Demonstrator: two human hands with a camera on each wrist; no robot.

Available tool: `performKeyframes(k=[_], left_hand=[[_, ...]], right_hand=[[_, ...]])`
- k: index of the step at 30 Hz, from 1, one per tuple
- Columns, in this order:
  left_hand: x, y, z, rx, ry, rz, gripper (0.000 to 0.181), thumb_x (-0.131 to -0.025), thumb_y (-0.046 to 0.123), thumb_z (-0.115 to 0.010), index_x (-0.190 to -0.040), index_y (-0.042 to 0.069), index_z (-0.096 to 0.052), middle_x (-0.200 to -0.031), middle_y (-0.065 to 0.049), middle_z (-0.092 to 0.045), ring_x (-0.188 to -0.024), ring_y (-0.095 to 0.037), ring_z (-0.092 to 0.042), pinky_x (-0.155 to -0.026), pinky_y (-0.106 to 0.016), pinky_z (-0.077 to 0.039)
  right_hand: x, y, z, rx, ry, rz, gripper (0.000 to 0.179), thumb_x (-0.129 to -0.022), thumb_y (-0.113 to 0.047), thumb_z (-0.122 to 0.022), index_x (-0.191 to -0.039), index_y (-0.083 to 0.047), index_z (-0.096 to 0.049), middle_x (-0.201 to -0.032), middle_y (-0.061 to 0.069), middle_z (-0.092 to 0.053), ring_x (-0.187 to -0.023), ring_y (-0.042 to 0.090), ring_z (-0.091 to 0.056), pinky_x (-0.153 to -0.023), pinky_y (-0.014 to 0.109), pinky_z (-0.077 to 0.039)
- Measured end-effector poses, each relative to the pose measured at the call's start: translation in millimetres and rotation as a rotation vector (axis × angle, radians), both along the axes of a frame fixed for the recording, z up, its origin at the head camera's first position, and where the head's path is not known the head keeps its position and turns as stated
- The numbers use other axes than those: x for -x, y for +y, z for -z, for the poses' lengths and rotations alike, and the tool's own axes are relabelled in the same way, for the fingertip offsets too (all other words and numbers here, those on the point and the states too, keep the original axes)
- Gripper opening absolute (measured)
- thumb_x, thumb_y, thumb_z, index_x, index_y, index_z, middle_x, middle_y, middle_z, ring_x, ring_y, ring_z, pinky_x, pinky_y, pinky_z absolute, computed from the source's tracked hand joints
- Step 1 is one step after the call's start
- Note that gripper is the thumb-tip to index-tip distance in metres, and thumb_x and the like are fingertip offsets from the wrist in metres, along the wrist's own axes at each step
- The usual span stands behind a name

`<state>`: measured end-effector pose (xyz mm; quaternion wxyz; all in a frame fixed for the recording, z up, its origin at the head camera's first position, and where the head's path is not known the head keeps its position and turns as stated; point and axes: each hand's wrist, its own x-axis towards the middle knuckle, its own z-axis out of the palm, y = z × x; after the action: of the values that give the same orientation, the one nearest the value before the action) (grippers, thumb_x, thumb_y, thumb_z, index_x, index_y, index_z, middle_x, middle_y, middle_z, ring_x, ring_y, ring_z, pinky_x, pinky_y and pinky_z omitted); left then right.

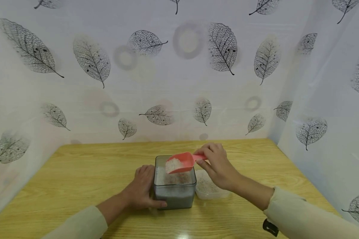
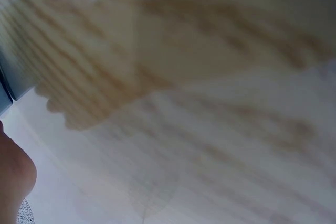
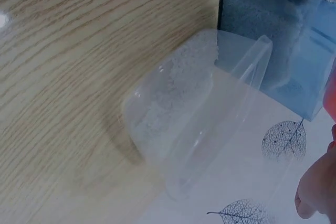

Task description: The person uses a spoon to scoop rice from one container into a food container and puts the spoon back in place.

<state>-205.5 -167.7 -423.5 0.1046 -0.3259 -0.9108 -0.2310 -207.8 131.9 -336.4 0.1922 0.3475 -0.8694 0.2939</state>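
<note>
A red scoop (image 1: 185,161) with white grains, like rice, in its bowl is tilted over a grey see-through square container (image 1: 175,196). My right hand (image 1: 218,167) grips the scoop by its handle. My left hand (image 1: 142,189) holds the container at its left side, thumb across the front near the base. White grains (image 1: 173,179) partly fill this container. Beside it on the right stands a low clear plastic tub (image 3: 173,93), also with white grains inside; my right forearm and hand hide part of it in the head view.
Both containers stand on a wood-grain table (image 1: 98,166). Behind and beside the table hangs a white curtain (image 1: 179,76) printed with leaves. A black strap piece (image 1: 270,227) shows below my right sleeve.
</note>
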Motion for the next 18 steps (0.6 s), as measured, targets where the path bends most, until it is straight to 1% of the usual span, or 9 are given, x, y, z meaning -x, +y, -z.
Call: performKeyframes(k=[6, 12, 15, 18], left_hand=[[0.1, -0.9, 0.2, -0.003, -0.007, -0.004, 0.105, -0.067, 0.084, -0.066, -0.140, 0.014, -0.041, -0.124, 0.001, -0.051, -0.120, -0.021, -0.041, -0.107, -0.053, -0.028], [0.9, -1.6, 1.8, 0.001, 0.003, -0.009, 0.106, -0.066, 0.084, -0.067, -0.141, 0.013, -0.041, -0.124, 0.001, -0.051, -0.120, -0.021, -0.041, -0.107, -0.053, -0.028], [2.0, -1.5, 3.3, 0.010, 0.016, -0.011, 0.106, -0.066, 0.084, -0.067, -0.141, 0.013, -0.041, -0.125, 0.001, -0.052, -0.120, -0.020, -0.041, -0.106, -0.051, -0.028], [2.1, -1.4, 3.8, 0.013, 0.013, -0.013, 0.107, -0.066, 0.083, -0.067, -0.142, 0.012, -0.041, -0.125, 0.001, -0.052, -0.120, -0.020, -0.041, -0.107, -0.051, -0.028]], right_hand=[[3.1, 13, -9.6, 0.036, 0.068, 0.009, 0.016, -0.097, -0.009, -0.061, -0.112, -0.005, -0.067, -0.107, 0.005, -0.058, -0.099, 0.020, -0.040, -0.082, 0.039, -0.031], [3.2, 35, -13.0, 0.073, 0.069, 0.056, 0.014, -0.097, -0.007, -0.061, -0.110, -0.003, -0.066, -0.106, 0.007, -0.056, -0.098, 0.019, -0.037, -0.080, 0.036, -0.030], [2.3, 49, -12.2, 0.081, 0.072, 0.086, 0.014, -0.096, -0.005, -0.061, -0.109, -0.003, -0.066, -0.106, 0.007, -0.056, -0.100, 0.018, -0.037, -0.080, 0.035, -0.030], [1.3, 62, -9.7, 0.082, 0.067, 0.108, 0.014, -0.096, -0.003, -0.062, -0.109, -0.004, -0.066, -0.106, 0.006, -0.056, -0.101, 0.019, -0.038, -0.080, 0.035, -0.029]])
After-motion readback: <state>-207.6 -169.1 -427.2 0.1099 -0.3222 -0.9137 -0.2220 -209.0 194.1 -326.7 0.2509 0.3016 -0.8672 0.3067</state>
